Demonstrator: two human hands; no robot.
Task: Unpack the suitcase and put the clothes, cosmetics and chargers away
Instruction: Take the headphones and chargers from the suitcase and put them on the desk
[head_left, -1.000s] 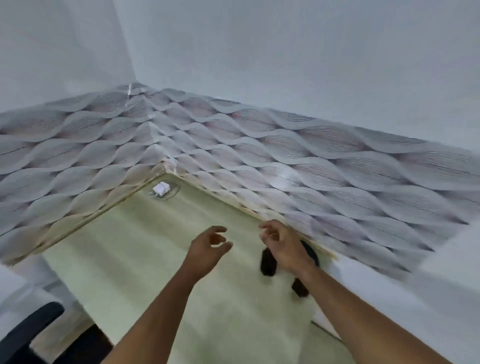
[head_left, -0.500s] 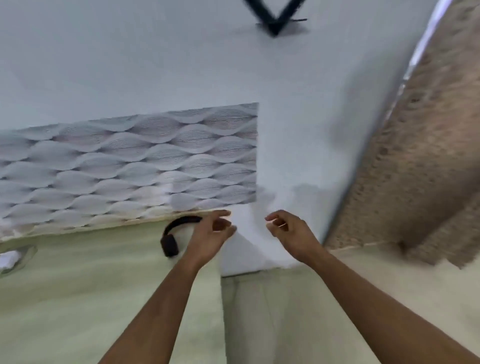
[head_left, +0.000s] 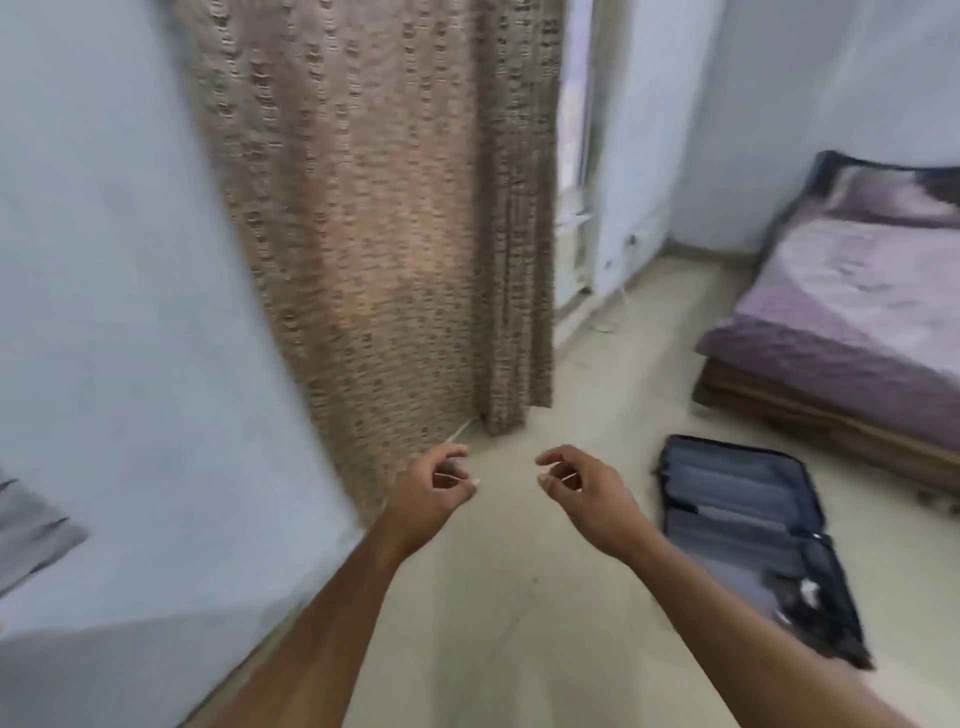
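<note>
So you've got both arms out in front of you and nothing in either one: your left hand (head_left: 434, 486) and your right hand (head_left: 576, 480) each have a loosely curled grip, fingers bent toward the thumb but holding nothing, and they're close together without touching. The suitcase (head_left: 748, 535) is lying open flat on the floor (head_left: 519, 597), off to your right and near the foot corner of the bed (head_left: 852, 312), with a strip of bare floor between the two. Its long axis runs from the bed side down toward you and slightly to your right, so the far short end points at the bed's edge and the near short end points back past your right arm. As for progress, I'd guess you're pretty far along: the half that's closer to the bed looks like bare lining with strap or divider lines, no folded clothes that I can make out. There is a small jumble of dark stuff with a pale bit in it at the near end (head_left: 800, 597), which could be a charger or a pouch, but it's too blurry to call. So probably that last bit is what's left to grab and put away. Beyond your hands there's just the brown curtain (head_left: 374, 218) hanging down to the floor against the pale wall (head_left: 104, 312).
</note>
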